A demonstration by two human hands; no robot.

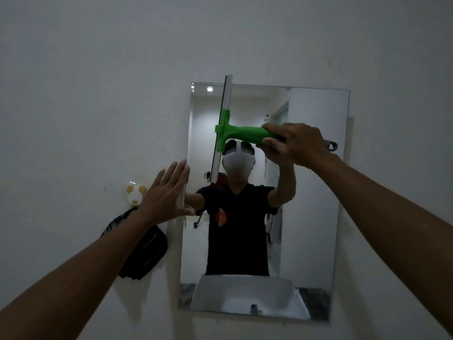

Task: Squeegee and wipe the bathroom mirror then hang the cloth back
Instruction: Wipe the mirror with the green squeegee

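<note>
Right hand [297,143]: wrapped around the green handle of the squeegee [242,133], fingers curled over the top, thumb underneath; grey loop at the handle's end sticking out past the wrist.
Squeegee blade: standing nearly upright, slightly tilted, against the upper left part of the mirror [313,217]; top tip poking just above the mirror's top edge; handle pointing right.
Left hand [166,195]: spread flat, fingers straight and close together, resting on the mirror's left edge, thumb reaching onto the glass.
Mirror: frameless rectangle fixed to a white wall [98,69]; reflecting a person in a black shirt with both arms raised, a white sink at the bottom, a doorway behind.
Cloth [144,253]: dark, hanging on the wall left of the mirror, below the left forearm, near the mirror's lower left side but apart from it.
Hook [134,193]: small white and yellow animal-shaped holder on the wall just above the cloth, just beside the left wrist.
</note>
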